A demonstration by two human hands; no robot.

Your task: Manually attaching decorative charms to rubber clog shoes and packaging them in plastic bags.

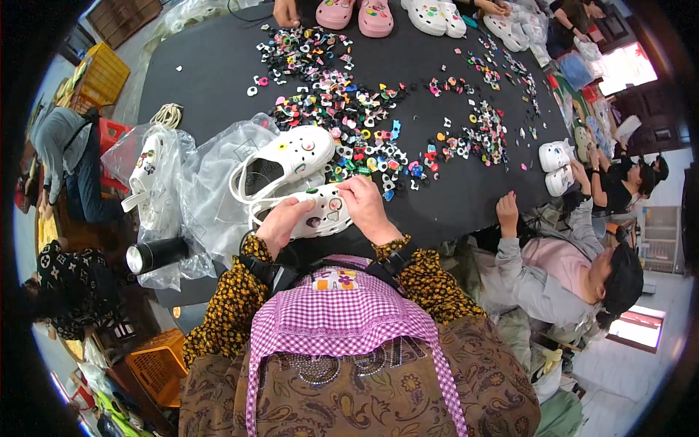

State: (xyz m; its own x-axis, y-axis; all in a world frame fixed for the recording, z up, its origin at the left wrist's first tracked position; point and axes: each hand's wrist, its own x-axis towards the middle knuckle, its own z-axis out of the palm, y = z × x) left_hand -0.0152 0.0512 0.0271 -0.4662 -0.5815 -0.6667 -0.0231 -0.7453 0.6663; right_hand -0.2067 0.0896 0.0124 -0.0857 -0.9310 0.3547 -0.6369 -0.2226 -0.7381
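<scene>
A white clog (pixel 317 228) with colourful charms pressed into its holes lies near the table's front edge. My left hand (pixel 282 224) is closed around its heel side, thumb on top. At its toe end my right hand (pixel 366 210) has its fingertips pinched together against the upper; whatever is between them is hidden. Just beyond lies a second white clog (pixel 309 151), also carrying charms, on a clear plastic bag (pixel 211 171). Behind the clogs spreads a big heap of small multicoloured shoe charms (pixel 357 120).
To the left are a bagged white clog (pixel 149 171) and a black cylinder with a pale end (pixel 156 255). Pink clogs (pixel 375 18) and white clogs (pixel 429 16) line the far edge. A co-worker in a grey jacket (pixel 561 269) sits right, near another white pair (pixel 557 167).
</scene>
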